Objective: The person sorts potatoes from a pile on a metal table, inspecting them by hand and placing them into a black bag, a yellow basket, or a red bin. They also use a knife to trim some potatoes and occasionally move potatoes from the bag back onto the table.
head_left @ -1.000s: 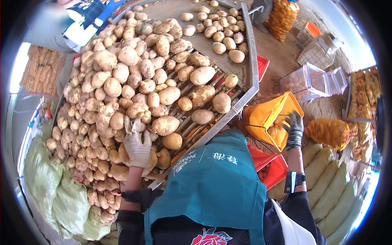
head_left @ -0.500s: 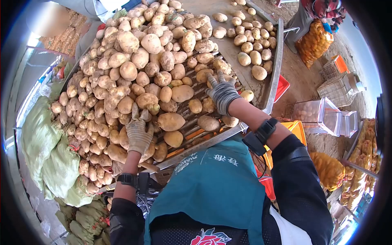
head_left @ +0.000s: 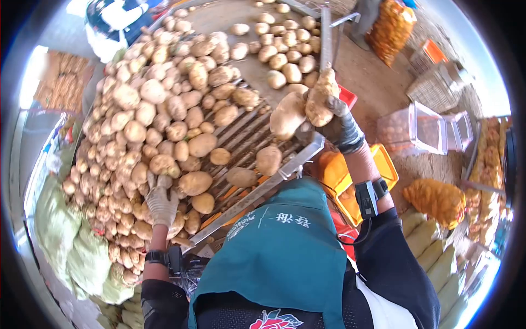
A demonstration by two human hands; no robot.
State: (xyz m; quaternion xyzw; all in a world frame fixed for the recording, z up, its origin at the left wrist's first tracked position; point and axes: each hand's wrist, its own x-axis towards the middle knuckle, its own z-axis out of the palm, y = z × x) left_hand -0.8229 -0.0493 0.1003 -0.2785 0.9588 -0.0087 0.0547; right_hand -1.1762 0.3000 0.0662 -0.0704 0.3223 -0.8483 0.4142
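Observation:
My gloved right hand (head_left: 345,129) is raised near the metal rim at the right corner of the sorting table. Its fingers are closed around a long, knobbly potato (head_left: 322,100). A second large potato (head_left: 287,116) is right beside that one; whether the hand also supports it cannot be made out. My gloved left hand (head_left: 163,203) lies on the lower part of the potato heap (head_left: 137,131), fingers stretched out and touching potatoes. Near it on the slats sit a large oval potato (head_left: 195,183) and a smaller potato (head_left: 203,203).
The slatted rack (head_left: 235,129) has a metal edge (head_left: 257,189) before my apron. Smaller potatoes (head_left: 291,72) lie on the far board. To the right are a yellow crate (head_left: 386,164), clear bins (head_left: 427,129) and a filled orange net sack (head_left: 435,202). Green sacks (head_left: 71,241) stand left.
My right hand has lifted from the slats and moved right, now with a potato in its grasp. My left hand stays on the heap. The camera view has shifted, and more slats show.

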